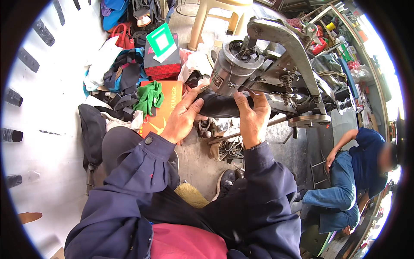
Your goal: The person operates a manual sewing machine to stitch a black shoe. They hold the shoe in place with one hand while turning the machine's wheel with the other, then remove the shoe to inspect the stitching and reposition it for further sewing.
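A black leather shoe lies crosswise between my two hands under the head of a metal sewing machine. My left hand grips its left end, thumb lying on top. At the other end my right hand is closed on the shoe, with the fingertips close under the machine's grey cylinder. A thin thread hangs along the cylinder. The shoe's far side and the spot where it meets the machine are hidden behind the cylinder.
A metal handwheel sticks out to the right. Left of my hands are an orange box, a green cloth and piled bags. A cream stool stands behind. At right a person sits in jeans near cluttered shelves.
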A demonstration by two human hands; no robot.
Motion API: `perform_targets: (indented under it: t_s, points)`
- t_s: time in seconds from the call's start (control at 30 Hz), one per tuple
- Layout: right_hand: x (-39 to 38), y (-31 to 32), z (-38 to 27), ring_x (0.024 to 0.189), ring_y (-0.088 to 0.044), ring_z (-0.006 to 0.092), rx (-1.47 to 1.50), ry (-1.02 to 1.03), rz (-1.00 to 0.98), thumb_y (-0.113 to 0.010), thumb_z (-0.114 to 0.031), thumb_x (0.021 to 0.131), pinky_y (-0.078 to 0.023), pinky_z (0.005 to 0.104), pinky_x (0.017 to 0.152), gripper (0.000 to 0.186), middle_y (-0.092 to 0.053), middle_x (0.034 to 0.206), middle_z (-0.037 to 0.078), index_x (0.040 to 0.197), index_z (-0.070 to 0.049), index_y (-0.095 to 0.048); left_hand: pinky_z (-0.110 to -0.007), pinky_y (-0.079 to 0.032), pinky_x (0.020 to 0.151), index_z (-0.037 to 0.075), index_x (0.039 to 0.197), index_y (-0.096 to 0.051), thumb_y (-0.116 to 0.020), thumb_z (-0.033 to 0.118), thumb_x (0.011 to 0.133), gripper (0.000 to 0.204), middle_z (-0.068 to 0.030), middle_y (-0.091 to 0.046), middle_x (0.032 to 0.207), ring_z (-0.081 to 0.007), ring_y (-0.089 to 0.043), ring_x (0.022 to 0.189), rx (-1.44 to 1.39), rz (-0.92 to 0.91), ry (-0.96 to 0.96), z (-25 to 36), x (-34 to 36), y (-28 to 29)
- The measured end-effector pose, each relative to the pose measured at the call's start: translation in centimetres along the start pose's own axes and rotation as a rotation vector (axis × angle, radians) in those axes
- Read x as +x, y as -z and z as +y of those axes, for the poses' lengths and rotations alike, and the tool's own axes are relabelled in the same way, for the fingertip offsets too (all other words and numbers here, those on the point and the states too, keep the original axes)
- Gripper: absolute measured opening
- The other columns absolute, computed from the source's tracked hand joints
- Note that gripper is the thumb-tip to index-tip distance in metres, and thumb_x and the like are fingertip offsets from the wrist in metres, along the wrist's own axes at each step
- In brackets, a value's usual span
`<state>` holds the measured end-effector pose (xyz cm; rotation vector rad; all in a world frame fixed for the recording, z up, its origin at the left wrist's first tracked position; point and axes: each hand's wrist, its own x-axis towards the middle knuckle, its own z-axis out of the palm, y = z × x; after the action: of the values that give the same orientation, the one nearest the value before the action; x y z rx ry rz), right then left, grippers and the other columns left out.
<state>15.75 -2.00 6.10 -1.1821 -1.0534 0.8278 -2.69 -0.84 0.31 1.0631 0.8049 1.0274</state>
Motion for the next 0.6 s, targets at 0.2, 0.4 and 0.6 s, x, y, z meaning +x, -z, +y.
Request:
perform_targets:
  t_s: [0.2,0.4,0.6]
  points:
    - [0.2,0.0,1.3,0.091,-0.062,0.0099,-0.064,0.032,0.006,-0.075,-0.003,0.092,-0.050,0.0252,0.085,0.014,-0.072,0.098,0.003,0.103,0.002,-0.068,-0.030,-0.056,0.093,0.013,0.157,-0.038,-0.050,0.020,0.108,0.051,-0.0059,-0.052,0.141,-0.0147,-0.056,0.123,0.012,-0.044,-0.043,0.3,-0.2,-0.4]
    - [-1.0,1.0,0.1,0.100,-0.061,0.0128,-0.232,0.165,-0.097,-0.079,-0.002,0.087,-0.046,0.0293,0.096,0.011,-0.069,0.100,0.004,0.091,0.000,-0.069,-0.027,-0.054,0.094,0.014,0.150,-0.039,-0.073,-0.006,0.088,0.073,-0.0074,-0.050,0.136,-0.0145,-0.055,0.121,0.025,-0.079,-0.035,0.9,-0.5,-1.3]
    - [-1.7,4.4,-1.7,0.106,-0.065,0.0232,-0.431,0.205,-0.207,-0.077,-0.003,0.082,-0.048,0.0345,0.099,0.028,-0.076,0.101,0.009,0.110,-0.003,-0.076,-0.027,-0.055,0.091,0.015,0.149,-0.040,-0.073,-0.007,0.087,0.073,-0.0073,-0.051,0.128,-0.0140,-0.056,0.118,0.230,-0.020,-0.083,0.9,-0.2,-1.6]
